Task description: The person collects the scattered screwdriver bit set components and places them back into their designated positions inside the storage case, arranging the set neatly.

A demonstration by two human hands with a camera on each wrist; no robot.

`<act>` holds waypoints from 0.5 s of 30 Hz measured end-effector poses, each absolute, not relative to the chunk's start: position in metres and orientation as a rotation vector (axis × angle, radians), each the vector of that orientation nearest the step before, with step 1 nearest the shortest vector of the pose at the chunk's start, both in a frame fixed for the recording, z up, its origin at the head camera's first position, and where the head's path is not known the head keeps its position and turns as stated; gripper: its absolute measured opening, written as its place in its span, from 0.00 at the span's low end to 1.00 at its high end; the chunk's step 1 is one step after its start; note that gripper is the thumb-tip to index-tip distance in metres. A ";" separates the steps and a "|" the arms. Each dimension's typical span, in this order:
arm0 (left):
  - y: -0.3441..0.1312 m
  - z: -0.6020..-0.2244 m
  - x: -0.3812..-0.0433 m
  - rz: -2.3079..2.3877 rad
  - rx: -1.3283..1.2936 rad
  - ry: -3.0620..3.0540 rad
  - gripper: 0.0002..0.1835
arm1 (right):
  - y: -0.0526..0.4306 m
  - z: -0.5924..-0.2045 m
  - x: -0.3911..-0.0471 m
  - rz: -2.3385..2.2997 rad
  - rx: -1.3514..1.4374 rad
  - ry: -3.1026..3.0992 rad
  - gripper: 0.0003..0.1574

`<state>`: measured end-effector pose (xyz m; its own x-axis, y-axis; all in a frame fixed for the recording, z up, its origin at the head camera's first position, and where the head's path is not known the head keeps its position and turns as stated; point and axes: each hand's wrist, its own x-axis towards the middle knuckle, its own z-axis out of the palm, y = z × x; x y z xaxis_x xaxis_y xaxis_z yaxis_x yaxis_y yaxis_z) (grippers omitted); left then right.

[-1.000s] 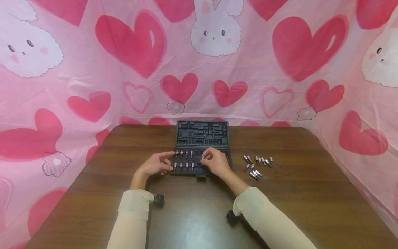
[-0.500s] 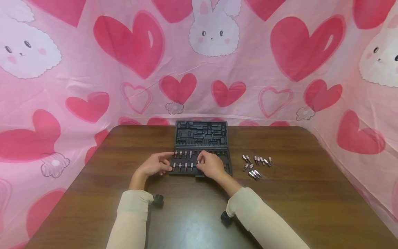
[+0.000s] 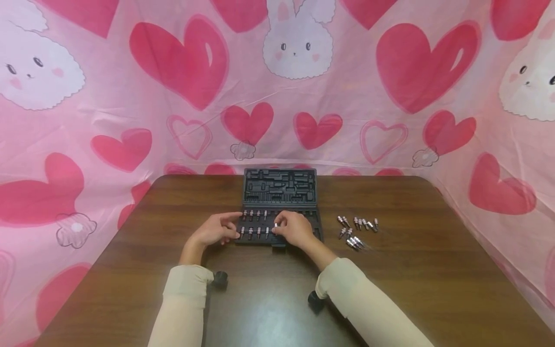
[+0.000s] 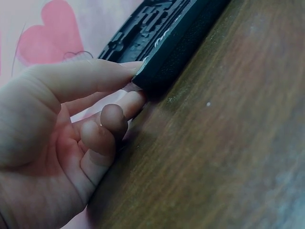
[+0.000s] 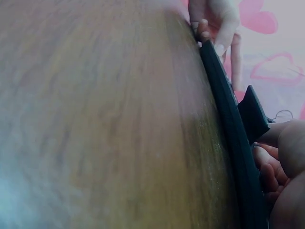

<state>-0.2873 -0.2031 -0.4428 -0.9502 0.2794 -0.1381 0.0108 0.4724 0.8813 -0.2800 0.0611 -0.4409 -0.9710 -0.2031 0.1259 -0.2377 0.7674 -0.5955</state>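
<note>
Below frame centre, the right hand's (image 3: 295,229) fingers pinch a small silver metal bit socket (image 3: 275,225), long axis unclear, over the open black plastic case (image 3: 256,243); the left hand (image 3: 212,229), fingers apart, touches the case's left edge.

Left hand (image 3: 213,230) touching open black case (image 3: 280,204), right hand (image 3: 295,228) pinching metal bit (image 3: 275,225), loose bits (image 3: 365,223) on brown table (image 3: 269,294)

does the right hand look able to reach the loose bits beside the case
Probably yes: nothing covers the loose bits on the table, though the right hand is pinching another bit at the case.
</note>
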 end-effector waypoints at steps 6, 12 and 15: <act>-0.204 -0.442 -0.286 1.466 0.245 2.456 0.33 | 0.059 -0.441 -0.281 0.948 0.352 -2.921 0.08; -0.204 -0.442 -0.286 1.459 0.249 2.460 0.33 | 0.064 -0.444 -0.285 0.935 0.415 -2.874 0.06; -0.204 -0.442 -0.286 1.460 0.252 2.460 0.33 | 0.066 -0.444 -0.285 0.948 0.438 -2.867 0.05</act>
<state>-0.2865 -0.2039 -0.4422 -0.9488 0.2829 -0.1407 0.0119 0.4771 0.8788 -0.2854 0.0662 -0.4443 -0.9547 -0.2415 0.1737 -0.2974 0.7663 -0.5694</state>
